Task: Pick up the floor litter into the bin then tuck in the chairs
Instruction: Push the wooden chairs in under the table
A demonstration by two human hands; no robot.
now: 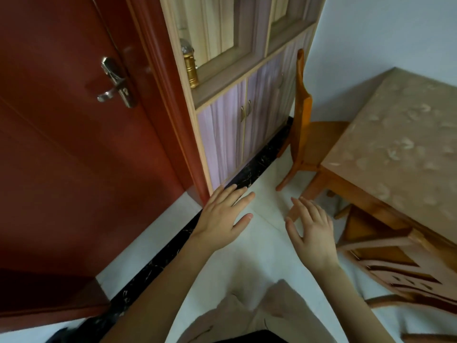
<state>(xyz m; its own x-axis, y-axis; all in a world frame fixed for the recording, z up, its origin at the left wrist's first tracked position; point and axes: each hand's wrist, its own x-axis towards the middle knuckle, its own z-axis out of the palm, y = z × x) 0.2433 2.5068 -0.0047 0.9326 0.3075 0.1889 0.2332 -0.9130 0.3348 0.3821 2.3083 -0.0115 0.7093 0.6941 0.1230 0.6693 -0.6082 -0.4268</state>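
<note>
My left hand (pixel 222 214) and my right hand (pixel 311 229) are stretched out in front of me over the pale tiled floor (pixel 262 258), both empty with fingers apart. A wooden chair (pixel 304 125) stands at the far end of the table (pixel 395 149), its seat partly under the tabletop and its back toward the cabinet. A second wooden chair (pixel 395 266) sits at the near side of the table on my right, its carved back toward me. No litter and no bin show in this view.
A red door (pixel 74 144) with a metal handle fills the left. A tall cabinet (pixel 237 100) with lilac lower doors stands beyond it. A dark marble strip (pixel 173 246) runs along the floor by the door and cabinet.
</note>
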